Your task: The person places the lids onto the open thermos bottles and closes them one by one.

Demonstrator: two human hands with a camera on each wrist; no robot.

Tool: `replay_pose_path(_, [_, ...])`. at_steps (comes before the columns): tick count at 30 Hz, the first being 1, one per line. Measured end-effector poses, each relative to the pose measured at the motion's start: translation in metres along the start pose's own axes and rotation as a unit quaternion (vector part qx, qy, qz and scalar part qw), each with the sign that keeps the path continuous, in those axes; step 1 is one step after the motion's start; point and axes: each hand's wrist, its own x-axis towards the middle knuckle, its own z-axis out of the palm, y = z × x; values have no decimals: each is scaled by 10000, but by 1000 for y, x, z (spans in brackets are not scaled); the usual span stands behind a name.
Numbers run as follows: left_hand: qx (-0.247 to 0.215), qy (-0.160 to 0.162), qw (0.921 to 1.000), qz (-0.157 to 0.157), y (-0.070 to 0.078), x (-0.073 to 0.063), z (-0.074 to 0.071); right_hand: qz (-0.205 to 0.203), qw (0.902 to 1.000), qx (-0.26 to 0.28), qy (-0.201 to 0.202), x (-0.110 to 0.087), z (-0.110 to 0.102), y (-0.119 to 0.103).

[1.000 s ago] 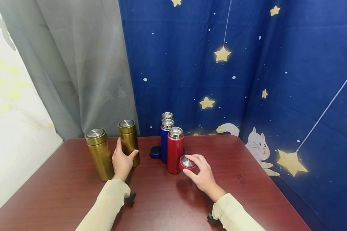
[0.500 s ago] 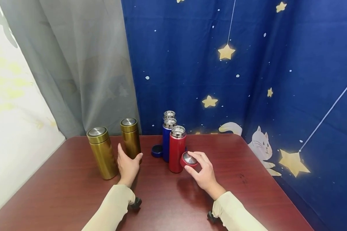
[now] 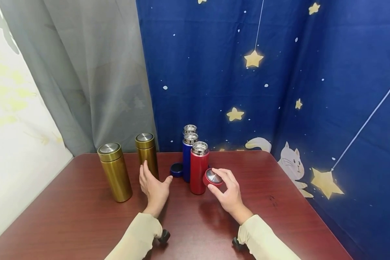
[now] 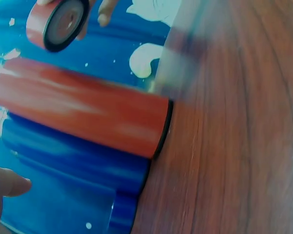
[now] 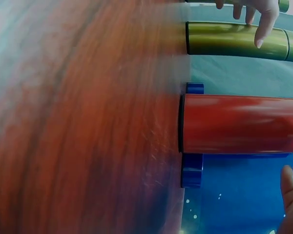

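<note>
My right hand (image 3: 230,195) pinches a red flask lid (image 3: 213,177) with a steel top, off the table, beside the open red flask (image 3: 199,173). In the left wrist view the lid's underside shows. My left hand (image 3: 155,191) holds nothing; its fingers and thumb are spread, left of the red flask. In the head view its fingertips overlap the lower part of a lidded gold flask (image 3: 146,153). Behind the red flask stands an open blue flask (image 3: 186,162), partly hidden, and behind that another open flask mouth (image 3: 190,128).
A second lidded gold flask (image 3: 115,173) stands at the left. One blue lid (image 3: 176,170) lies left of the blue flask; another blue lid (image 5: 192,170) shows past the red flask in the right wrist view. The reddish table (image 3: 68,216) ends at curtains behind.
My left hand has let go of the farther gold flask and moved right toward the red one. My right hand keeps its hold on the red lid, almost unmoved.
</note>
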Motion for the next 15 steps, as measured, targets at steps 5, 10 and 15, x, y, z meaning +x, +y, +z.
replay_pose_path(5, [-132, 55, 9999, -18, 3, -7, 0, -75, 10000, -20, 37, 8, -4, -20])
replay_pose_path(10, [-223, 110, 9996, 147, 7, -14, 2, -93, 9999, 33, 121, 9, -3, -23])
replay_pose_path(15, [-246, 19, 9995, 200, 11, -22, 5, -55, 9998, 117, 149, 11, -3, -26])
